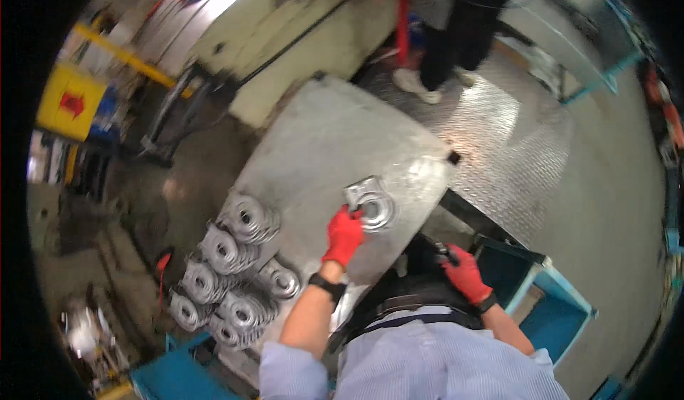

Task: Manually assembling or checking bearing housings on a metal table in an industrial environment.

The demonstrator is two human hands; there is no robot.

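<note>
My left hand [344, 236], in a red glove with a dark band on the wrist, is closed at the near-left edge of a stamped metal part [383, 217]. This silvery part has a round ringed opening and a squarer end, and it lies on the metal tabletop [313, 136]. My right hand [467, 277], also red-gloved, hangs past the table's right edge, closed around a small dark object [447, 254] with a shiny bit; its kind is not clear. Left of my forearm, a single similar part [281, 282] rests beside several stacks of such parts [226, 250].
A blue open-topped bin [545, 307] stands at my right, and another blue container [178, 375] is at the lower left. Beyond the table, another person [456, 29] stands on a tread-plate floor [499, 136]. A large pale machine [285, 44] borders the far left side.
</note>
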